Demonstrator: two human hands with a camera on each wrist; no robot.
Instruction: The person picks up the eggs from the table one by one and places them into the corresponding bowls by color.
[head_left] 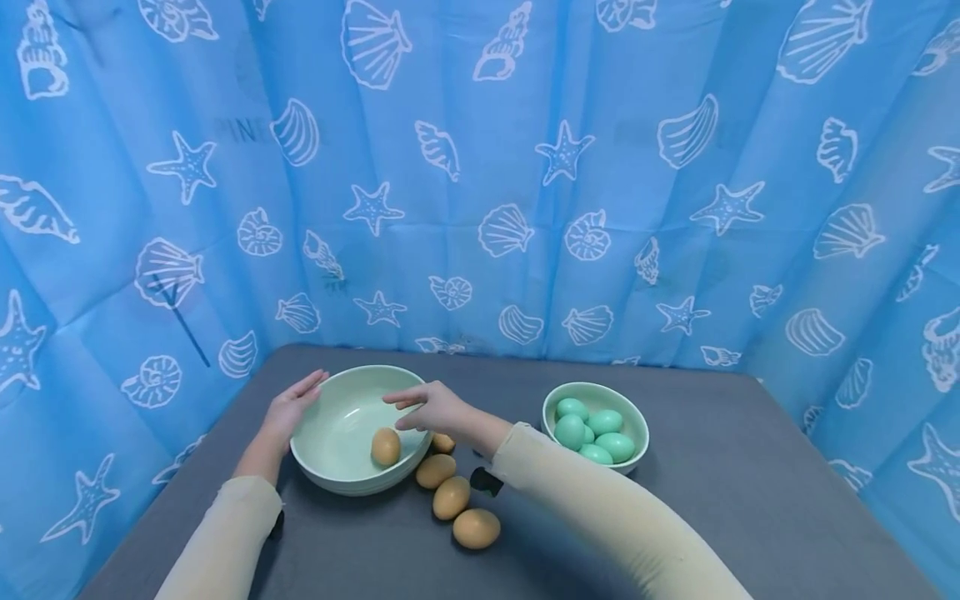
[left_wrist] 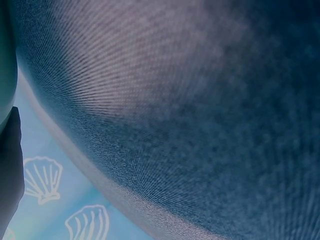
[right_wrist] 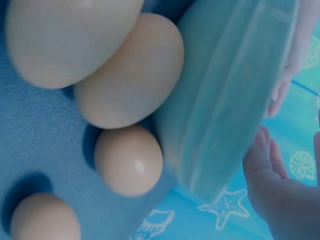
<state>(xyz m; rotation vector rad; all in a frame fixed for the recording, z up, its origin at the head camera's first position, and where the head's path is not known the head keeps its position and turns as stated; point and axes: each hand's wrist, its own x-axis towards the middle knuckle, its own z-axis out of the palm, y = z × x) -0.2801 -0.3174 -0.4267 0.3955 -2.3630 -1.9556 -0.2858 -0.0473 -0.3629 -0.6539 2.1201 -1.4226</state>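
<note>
A wide pale green bowl (head_left: 337, 454) holds one brown egg (head_left: 386, 447) near its right side. My left hand (head_left: 283, 414) lies along the bowl's left rim, fingers extended. Over the right rim reaches my right hand (head_left: 438, 410), its fingers spread and apart above the brown egg, with nothing in their grasp. Several more brown eggs (head_left: 452, 497) lie in a row on the table, from the bowl's right wall toward the front. The right wrist view shows these eggs (right_wrist: 130, 160) close up beside the bowl's outer wall (right_wrist: 220, 95).
A smaller pale green bowl (head_left: 637, 425) with several mint-green eggs (head_left: 605, 422) stands to the right, just beyond my right forearm. The dark grey table (head_left: 360, 550) backs onto a blue curtain (head_left: 480, 167) printed with white shells and starfish.
</note>
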